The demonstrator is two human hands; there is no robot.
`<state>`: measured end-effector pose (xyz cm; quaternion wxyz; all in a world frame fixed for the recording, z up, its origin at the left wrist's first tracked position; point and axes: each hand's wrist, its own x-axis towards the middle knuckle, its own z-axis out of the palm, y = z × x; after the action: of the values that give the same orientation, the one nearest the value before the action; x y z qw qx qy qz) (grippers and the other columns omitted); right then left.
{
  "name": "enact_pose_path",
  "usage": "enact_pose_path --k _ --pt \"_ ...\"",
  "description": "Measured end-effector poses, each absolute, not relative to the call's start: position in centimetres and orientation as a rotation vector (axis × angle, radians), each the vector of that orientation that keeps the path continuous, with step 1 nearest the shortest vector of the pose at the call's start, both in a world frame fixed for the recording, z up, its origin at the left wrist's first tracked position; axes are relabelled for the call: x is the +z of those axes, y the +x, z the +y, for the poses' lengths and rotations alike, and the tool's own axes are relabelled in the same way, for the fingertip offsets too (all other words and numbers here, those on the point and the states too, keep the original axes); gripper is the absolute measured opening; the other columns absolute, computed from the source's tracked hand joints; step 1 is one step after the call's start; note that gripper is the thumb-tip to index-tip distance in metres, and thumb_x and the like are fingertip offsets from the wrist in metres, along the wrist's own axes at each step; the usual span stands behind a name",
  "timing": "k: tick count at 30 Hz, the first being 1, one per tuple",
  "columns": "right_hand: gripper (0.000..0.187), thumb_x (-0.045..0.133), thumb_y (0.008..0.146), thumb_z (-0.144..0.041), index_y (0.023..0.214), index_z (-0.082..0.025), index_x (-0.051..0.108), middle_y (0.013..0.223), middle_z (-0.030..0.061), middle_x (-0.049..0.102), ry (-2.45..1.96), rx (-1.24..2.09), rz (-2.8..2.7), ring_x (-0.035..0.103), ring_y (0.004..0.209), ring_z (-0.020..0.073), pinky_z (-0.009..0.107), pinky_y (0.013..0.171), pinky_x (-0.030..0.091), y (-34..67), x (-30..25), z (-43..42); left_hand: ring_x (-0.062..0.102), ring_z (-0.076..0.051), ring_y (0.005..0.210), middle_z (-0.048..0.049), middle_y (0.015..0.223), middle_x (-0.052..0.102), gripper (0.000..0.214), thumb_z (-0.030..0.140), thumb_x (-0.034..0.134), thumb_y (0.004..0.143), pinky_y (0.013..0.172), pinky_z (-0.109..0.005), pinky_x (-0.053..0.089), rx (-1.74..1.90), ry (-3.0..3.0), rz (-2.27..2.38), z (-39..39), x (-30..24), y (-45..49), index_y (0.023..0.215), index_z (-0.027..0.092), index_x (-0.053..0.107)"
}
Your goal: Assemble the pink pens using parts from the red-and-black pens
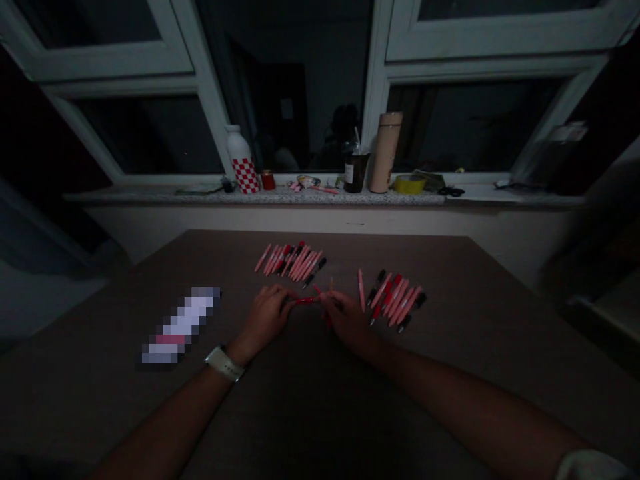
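Note:
My left hand (267,313) and my right hand (345,319) meet over the middle of a dark brown table (310,413). Between them they grip a red pen (304,301) lying sideways, fingers closed on each end. A thin red piece and a pale stick poke up near my right fingers. A row of several pink and red pens (295,260) lies just beyond my hands. A second group of pens (395,299) lies to the right of my right hand. My left wrist wears a watch (224,362).
A blurred-out flat object (181,325) lies on the table at the left. The windowsill (320,195) behind holds a red-checked white bottle (243,160), a dark cup (356,171), a tall tan flask (387,152), a yellow tape roll (409,183) and small items.

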<state>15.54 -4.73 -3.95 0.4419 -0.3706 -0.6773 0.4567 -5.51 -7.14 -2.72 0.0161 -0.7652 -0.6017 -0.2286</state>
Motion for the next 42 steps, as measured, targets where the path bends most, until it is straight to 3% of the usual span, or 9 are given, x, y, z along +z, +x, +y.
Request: enact_pose_path --k 14,24,28,33,42 --pt "0.038 0.045 0.097 -0.047 0.072 -0.020 0.057 0.063 -0.0023 0.055 -0.941 1.144 -1.675 0.053 0.059 0.0135 0.025 0.057 0.038 15.5 -3.9 -4.8 0.056 -0.026 0.093 -0.0086 0.098 0.068 0.016 0.030 0.054 0.095 0.079 -0.036 0.043 -0.786 -2.430 -1.900 -7.1 -2.8 -5.3 0.097 0.018 0.065" --pt "0.038 0.046 0.096 -0.047 0.074 -0.020 0.059 0.063 -0.0025 0.056 -0.939 1.153 -1.674 0.054 0.059 0.0137 0.025 0.057 0.038 15.5 -4.2 -4.7 0.058 -0.023 0.097 -0.0071 0.100 0.066 0.019 0.032 0.052 0.096 0.085 -0.036 0.045 -1.190 -2.455 -1.882 -7.1 -2.4 -4.6 0.106 0.019 0.061" --pt "0.037 0.047 0.097 -0.047 0.076 -0.019 0.060 0.065 -0.0022 0.057 -0.918 1.144 -1.685 0.055 0.061 0.0138 0.025 0.058 0.039 15.5 -4.2 -4.7 0.058 -0.020 0.087 -0.0053 0.094 0.065 0.018 0.034 0.055 0.094 0.076 -0.032 0.045 -1.302 -2.479 -1.889 -7.3 -2.0 -4.1 0.098 0.019 0.063" --pt "0.035 0.048 0.097 -0.045 0.080 -0.018 0.064 0.069 -0.0008 0.060 -0.874 1.144 -1.730 0.056 0.065 0.0142 0.025 0.060 0.040 15.6 -4.1 -4.8 0.059 -0.016 0.074 -0.0029 0.085 0.066 0.022 0.037 0.060 0.090 0.065 -0.028 0.045 -1.522 -2.524 -2.034 -7.5 -1.7 -3.5 0.103 0.018 0.062" --pt "0.033 0.053 0.095 -0.046 0.094 -0.019 0.071 0.081 0.0014 0.068 -0.829 1.159 -1.762 0.061 0.073 0.0151 0.026 0.067 0.044 15.4 -4.4 -4.6 0.063 -0.015 0.076 -0.0026 0.086 0.067 0.026 0.034 0.066 0.084 0.068 -0.026 0.051 -1.760 -2.628 -2.068 -7.7 -0.9 -3.1 0.104 0.017 0.064"
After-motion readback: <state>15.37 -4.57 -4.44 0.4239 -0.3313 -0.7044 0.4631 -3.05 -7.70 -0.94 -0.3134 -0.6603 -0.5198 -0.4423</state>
